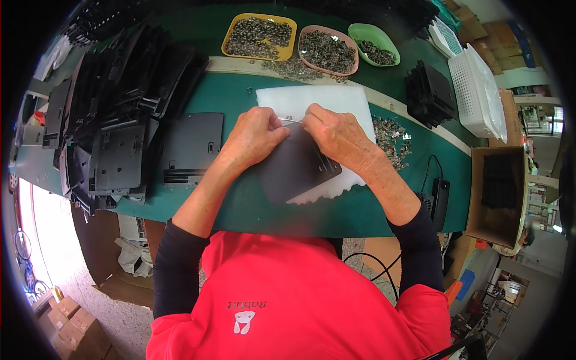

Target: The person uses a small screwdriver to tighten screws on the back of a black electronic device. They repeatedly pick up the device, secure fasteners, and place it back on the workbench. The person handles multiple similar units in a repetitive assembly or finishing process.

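Observation:
A flat black plastic panel [294, 162] with slots near one corner lies tilted over a white foam sheet [318, 93]. My left hand [255, 133] is closed on the panel's far left corner, its thumb bent at the edge. Close by, my right hand [336, 132] has its fingers pinched together at the far edge; what sits in the pinch is hidden. A thin pale line and a small shiny metal bit show between the two hands. Left of the foam, another black panel [193, 144] lies flat on the green table [240, 207].
Stacked black panels [120, 150] fill the left side. Yellow [259, 37], pink [327, 50] and green [375, 45] trays of small metal clips stand at the back. Loose clips [391, 141] lie right of the foam, near a black stack [429, 93], a white basket [477, 93] and a cardboard box [497, 195].

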